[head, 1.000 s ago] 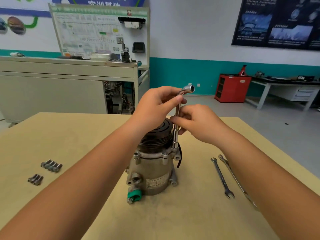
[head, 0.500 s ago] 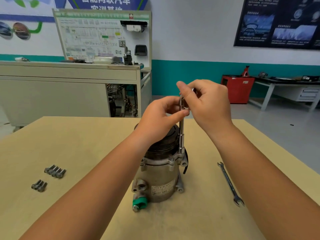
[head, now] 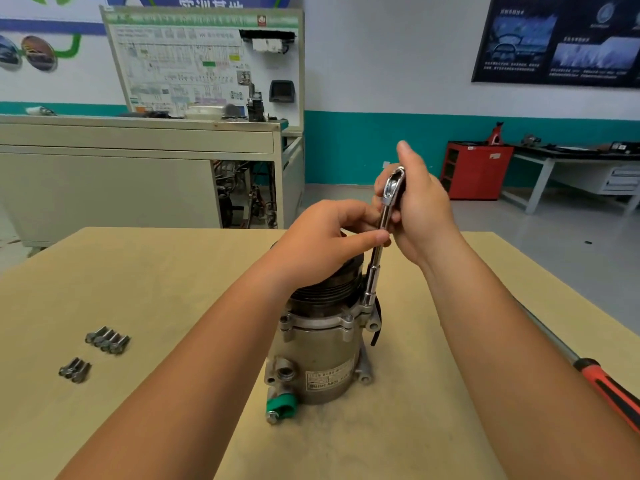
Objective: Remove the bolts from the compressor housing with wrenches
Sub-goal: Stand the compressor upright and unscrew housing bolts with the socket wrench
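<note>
Right, I see my left hand [head: 329,239] pinching the wrench [head: 375,268] by its shaft, right hand [head: 420,211] curled round its bent top. The socket end sits on the flange of the compressor [head: 322,351], which stands upright in the middle of the table [head: 156,289], loose bolts [head: 108,339] lying off left.

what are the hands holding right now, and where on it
Both hold the socket wrench: left hand pinches mid-shaft, right hand grips its bent top end.

blue wall banner [head: 214,1]: white chinese chars, tops cut off, approx 实训基地. label [head: 327,380] on compressor housing [head: 311,351]: printed lines, too small to read. training board [head: 201,57] header & dark poster [head: 561,39]: txt blurred, illegible.
</note>
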Demonstrator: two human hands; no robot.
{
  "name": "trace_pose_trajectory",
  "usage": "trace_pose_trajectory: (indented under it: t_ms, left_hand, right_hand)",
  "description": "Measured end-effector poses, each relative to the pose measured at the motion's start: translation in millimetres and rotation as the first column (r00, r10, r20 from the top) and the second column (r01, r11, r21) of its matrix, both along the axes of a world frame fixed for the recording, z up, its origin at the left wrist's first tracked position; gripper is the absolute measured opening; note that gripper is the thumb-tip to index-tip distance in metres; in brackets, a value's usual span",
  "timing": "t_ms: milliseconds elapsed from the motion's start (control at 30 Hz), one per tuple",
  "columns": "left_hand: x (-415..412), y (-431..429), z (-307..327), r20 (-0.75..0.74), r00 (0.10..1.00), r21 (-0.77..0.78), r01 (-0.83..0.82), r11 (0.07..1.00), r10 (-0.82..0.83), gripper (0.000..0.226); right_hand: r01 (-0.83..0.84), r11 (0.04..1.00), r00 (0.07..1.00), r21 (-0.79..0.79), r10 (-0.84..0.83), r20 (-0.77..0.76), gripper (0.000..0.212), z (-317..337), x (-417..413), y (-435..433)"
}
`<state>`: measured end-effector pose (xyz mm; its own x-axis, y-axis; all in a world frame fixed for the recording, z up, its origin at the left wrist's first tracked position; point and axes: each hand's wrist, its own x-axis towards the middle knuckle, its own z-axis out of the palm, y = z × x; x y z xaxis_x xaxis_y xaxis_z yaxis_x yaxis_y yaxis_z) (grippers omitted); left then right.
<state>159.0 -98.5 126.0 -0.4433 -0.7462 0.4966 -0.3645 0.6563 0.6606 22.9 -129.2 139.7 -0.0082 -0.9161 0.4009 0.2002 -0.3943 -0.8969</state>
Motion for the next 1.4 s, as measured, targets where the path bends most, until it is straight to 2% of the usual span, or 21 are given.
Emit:
trace_pose_trajectory:
  t_ms: [67,100,200,233,333,367,433,533,600,633,800,1133,1300,1400]
  left_hand:
    - [1,-1,2,0.039,0.999,-0.002,0.001,1.0,-0.001,0.013]
    - [2,-2,2,0.061,0.998,0.004,-0.003,1.0,0.003,0.014]
    - [2,-4,3,0.145,0.989,0.04,0.008,0.999,-0.014,0.018]
    - [1,-4,2,0.14,0.99,0.05,0.025,0.998,-0.032,0.016]
    - [-1,-2,2,0.092,0.995,0.069,0.041,0.997,-0.047,0.01]
    - [-1,-3,2,0.082,0.996,0.07,0.035,0.997,-0.04,0.01]
    - [0,-4,2,0.048,0.998,0.061,0.034,0.998,-0.037,0.013]
    - [1,-3,1,0.006,0.997,0.062,0.071,0.996,-0.072,0.022]
    - [2,-2,1,-0.028,0.995,0.077,0.093,0.993,-0.091,0.026]
    - [2,-2,2,-0.045,0.994,0.084,0.099,0.992,-0.096,0.026]
    - [3,-3,2,-0.057,0.994,0.107,0.102,0.989,-0.096,0.019]
    - [3,-6,-1,-0.104,0.991,0.114,0.091,0.989,-0.079,0.014]
    - [1,-7,-1,-0.115,0.99,0.117,0.095,0.989,-0.082,0.011]
    - [3,-7,-1,-0.116,0.988,0.108,0.11,0.988,-0.097,0.015]
  right_hand:
    - [-0.168,0.982,0.986,0.085,0.165,0.038,0.062,1,-2,-5]
    - [-0.179,0.977,0.984,0.116,0.178,0.016,0.059,-1,-1,-6]
    - [0.021,0.988,0.97,0.155,0.018,-0.244,0.047,-19,0,-3]
    - [0.086,0.986,0.967,0.145,-0.048,-0.25,0.045,-25,-2,-1]
    - [0.131,0.981,0.991,0.143,-0.129,-0.024,0.046,-31,-11,7]
    - [0.105,0.987,0.994,0.119,-0.108,0.018,0.051,-30,-14,10]
    - [0.072,0.997,0.997,0.014,-0.072,0.0,0.053,-27,-16,18]
    - [0.144,0.966,0.963,-0.214,-0.187,-0.194,0.029,-25,-14,29]
    - [0.195,0.933,0.936,-0.302,-0.269,-0.227,0.008,-26,-15,30]
    - [0.217,0.926,0.931,-0.309,-0.292,-0.22,0.007,-27,-16,28]
    - [0.198,0.918,0.917,-0.344,-0.298,-0.267,0.015,-28,-20,27]
    - [0.068,0.949,0.931,-0.308,-0.171,-0.322,0.006,-22,-27,24]
    - [0.116,0.93,0.937,-0.35,-0.219,-0.27,0.015,-18,-26,25]
    - [0.186,0.903,0.903,-0.387,-0.312,-0.296,0.02,-21,-22,25]
